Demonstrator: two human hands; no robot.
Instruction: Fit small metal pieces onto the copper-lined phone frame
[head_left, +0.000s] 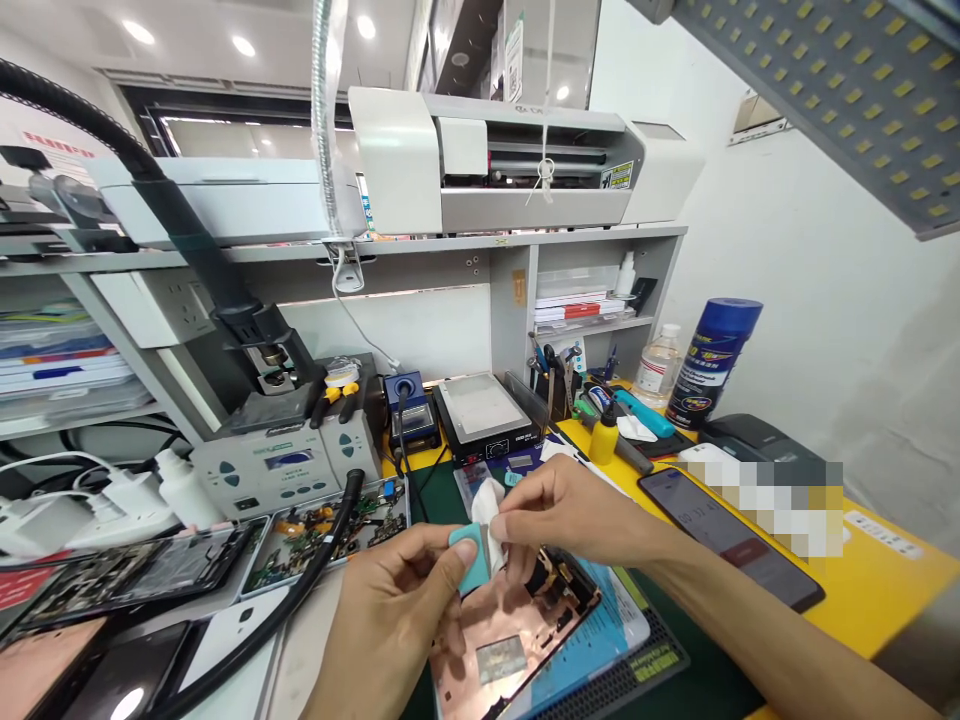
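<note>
My left hand [394, 610] pinches a small teal scraper [475, 570] with a flat grey edge, between thumb and forefinger. Against that edge, my right hand [570, 512] presses a crumpled white tissue [487, 500] held in its fingertips. Both hands are above an opened phone frame [469, 630], copper-coloured inside with a grey rectangular patch and black parts along its far and right sides. Beneath the frame is a blue and white sheet [600, 640]. The left fingers hide part of the frame's near left side.
A lit phone [735, 530] lies at right on the yellow surface [892, 600]. Left of my hands, a black hose [330, 545] crosses a tray of circuit boards [289, 535]. Behind stand a hot plate [491, 415], a yellow bottle [603, 440] and a spray can [712, 360].
</note>
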